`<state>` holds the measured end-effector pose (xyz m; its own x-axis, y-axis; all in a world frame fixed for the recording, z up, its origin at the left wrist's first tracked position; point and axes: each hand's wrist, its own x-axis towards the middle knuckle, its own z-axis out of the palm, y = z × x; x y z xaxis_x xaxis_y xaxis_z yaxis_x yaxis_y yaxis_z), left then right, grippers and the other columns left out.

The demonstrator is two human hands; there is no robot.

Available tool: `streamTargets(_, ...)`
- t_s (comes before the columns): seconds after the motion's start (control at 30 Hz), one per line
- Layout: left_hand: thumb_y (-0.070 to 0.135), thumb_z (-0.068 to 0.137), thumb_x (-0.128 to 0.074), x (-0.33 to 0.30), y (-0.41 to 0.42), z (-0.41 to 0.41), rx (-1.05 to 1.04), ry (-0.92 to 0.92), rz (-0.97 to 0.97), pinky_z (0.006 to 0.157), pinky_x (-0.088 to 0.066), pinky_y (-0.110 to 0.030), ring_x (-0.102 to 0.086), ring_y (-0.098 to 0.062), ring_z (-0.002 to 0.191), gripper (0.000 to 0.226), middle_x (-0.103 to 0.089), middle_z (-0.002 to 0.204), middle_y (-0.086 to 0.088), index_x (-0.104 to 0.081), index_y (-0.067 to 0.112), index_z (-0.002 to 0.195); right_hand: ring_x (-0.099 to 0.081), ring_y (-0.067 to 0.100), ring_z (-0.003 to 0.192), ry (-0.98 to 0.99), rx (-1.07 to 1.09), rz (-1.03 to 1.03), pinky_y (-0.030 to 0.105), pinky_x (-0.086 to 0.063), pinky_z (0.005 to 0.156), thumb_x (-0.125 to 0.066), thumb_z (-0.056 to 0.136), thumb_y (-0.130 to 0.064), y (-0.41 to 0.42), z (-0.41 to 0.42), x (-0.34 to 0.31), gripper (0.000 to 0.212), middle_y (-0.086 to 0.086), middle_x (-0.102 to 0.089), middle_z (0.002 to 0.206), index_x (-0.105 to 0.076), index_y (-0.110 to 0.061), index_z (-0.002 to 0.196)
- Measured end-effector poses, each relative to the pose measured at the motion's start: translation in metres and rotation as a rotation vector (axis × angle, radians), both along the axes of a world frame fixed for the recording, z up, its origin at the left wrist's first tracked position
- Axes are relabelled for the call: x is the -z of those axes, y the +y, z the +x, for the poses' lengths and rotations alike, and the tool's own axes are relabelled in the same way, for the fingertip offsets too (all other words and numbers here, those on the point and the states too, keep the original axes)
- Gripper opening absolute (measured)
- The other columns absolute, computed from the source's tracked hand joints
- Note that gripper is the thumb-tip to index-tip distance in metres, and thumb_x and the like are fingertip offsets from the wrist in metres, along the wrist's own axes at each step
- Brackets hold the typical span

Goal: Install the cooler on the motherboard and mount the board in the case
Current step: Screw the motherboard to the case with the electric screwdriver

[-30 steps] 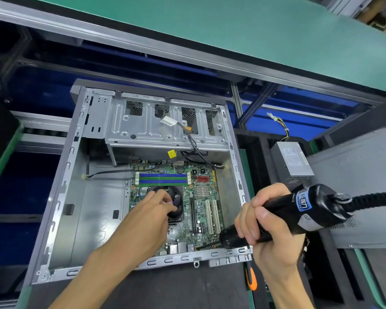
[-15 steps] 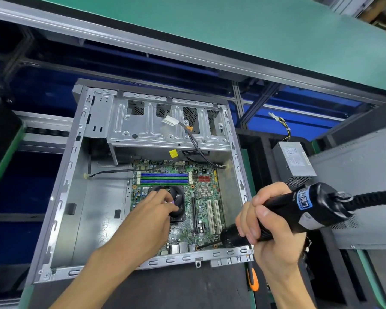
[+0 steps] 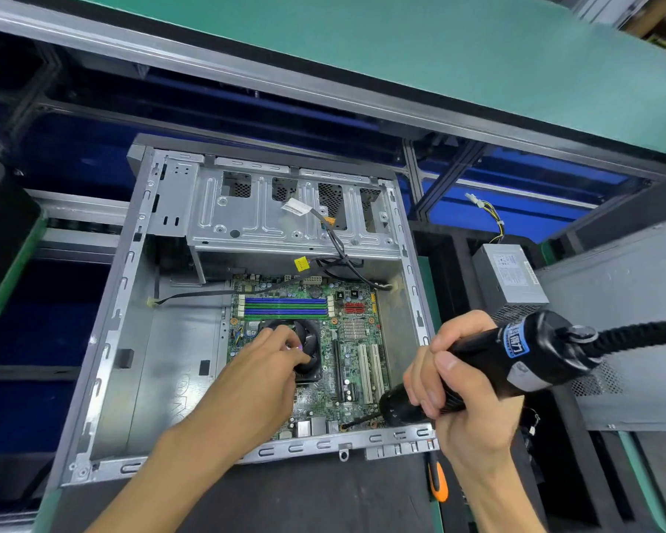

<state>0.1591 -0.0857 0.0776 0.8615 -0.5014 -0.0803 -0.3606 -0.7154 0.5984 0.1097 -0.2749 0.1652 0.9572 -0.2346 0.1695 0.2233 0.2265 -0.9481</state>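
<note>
With the motherboard (image 3: 316, 352) already lying in the open sheet-metal case (image 3: 177, 340) at frame centre, the fan cooler (image 3: 310, 350) is being seated.

The left hand (image 3: 262, 363) rests curled fingers on the black square cooler; the right hand (image 3: 458, 382) grips a glossy black electric screwdriver (image 3: 516, 359) at lower right. Best to hold the cooler flat and bring the slim bit squarely onto each screw.

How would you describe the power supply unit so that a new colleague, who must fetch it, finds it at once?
Start from the open grey computer case in the middle and look just past its right wall. There, beyond the right hand gripping the black electric screwdriver, stands the power supply unit. It is the only small grey metal box with a white label on top and yellow and black wires rising from it.
</note>
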Motion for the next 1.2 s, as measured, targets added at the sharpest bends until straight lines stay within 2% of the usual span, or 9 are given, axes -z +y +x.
streamTargets(0.53, 0.013, 0.095, -0.048, 0.000, 0.000, 0.000, -0.004, -0.006, 0.001, 0.090, -0.039, -0.021, -0.042, -0.007, 0.116, 0.038, -0.047, 0.124, 0.013, -0.063, 0.027, 0.127, -0.035, 0.013, 0.033, 0.008, -0.024, -0.032, 0.022, -0.035, 0.047, -0.061, 0.074, -0.011, 0.003, 0.003, 0.002, 0.005, -0.002, -0.041, 0.043, -0.058, -0.015, 0.077)
streamTargets(0.8, 0.014, 0.095, -0.050, 0.001, 0.000, 0.000, -0.004, -0.008, -0.004, 0.090, -0.041, -0.023, -0.044, -0.008, 0.113, 0.035, -0.049, 0.121, 0.013, -0.065, 0.025, 0.125, -0.038, 0.008, 0.035, -0.005, -0.199, -0.095, 0.022, -0.036, 0.048, -0.060, 0.079, -0.010, 0.009, 0.009, 0.003, 0.016, -0.012, -0.050, 0.049, -0.063, -0.025, 0.081)
streamTargets(1.2, 0.012, 0.096, -0.048, 0.001, 0.000, 0.001, 0.007, 0.000, -0.008, 0.097, -0.039, -0.024, -0.041, -0.009, 0.116, 0.039, -0.047, 0.124, 0.012, -0.062, 0.024, 0.130, -0.033, 0.007, 0.033, 0.083, -0.170, -0.046, 0.019, -0.032, 0.044, -0.061, 0.076, -0.016, 0.010, 0.011, 0.004, 0.012, -0.011, -0.041, 0.043, -0.058, -0.026, 0.069)
